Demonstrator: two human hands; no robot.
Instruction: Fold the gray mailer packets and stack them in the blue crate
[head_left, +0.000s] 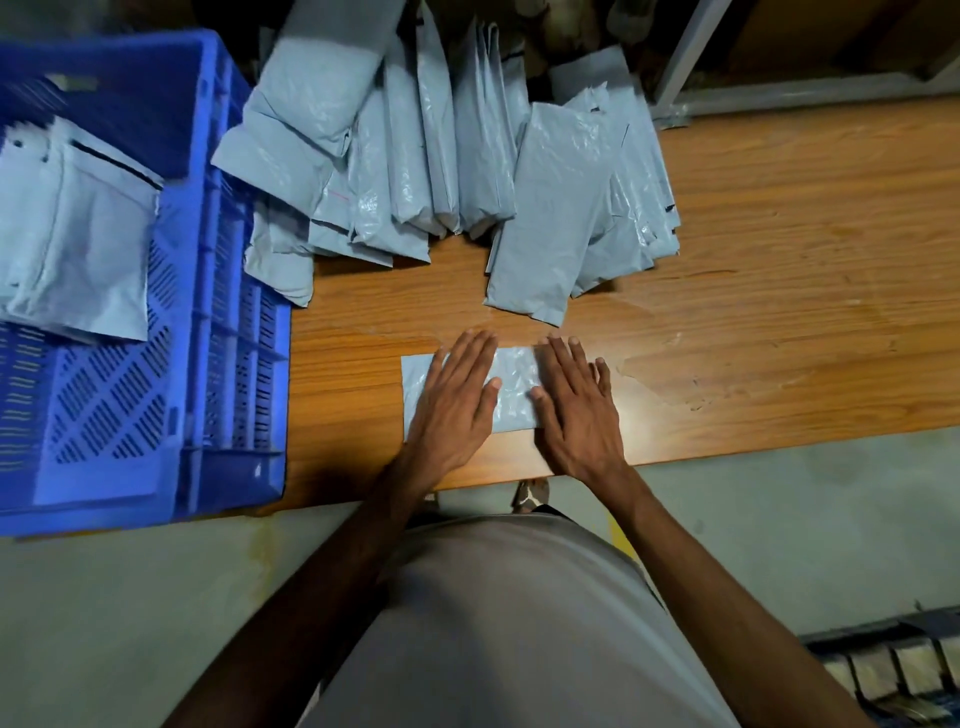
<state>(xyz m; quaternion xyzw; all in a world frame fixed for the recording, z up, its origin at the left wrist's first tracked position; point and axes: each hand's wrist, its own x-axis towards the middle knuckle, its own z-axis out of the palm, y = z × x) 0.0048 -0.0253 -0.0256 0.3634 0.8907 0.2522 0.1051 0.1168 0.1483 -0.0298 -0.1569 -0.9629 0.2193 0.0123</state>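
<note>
I pressed my left hand (457, 402) and right hand (576, 410) flat, fingers straight, on the packet (514, 395); firm, even pressure outward should sharpen the crease.

I press my left hand (457, 402) and my right hand (576, 410) flat, fingers straight, on a gray mailer packet (511, 384) lying near the front edge of the wooden table (779, 312). Beyond it, more packets (441, 140) are heaped at the back of the table. On my left stands the blue crate (208, 322), with folded packets (72, 228) lying inside.
</note>
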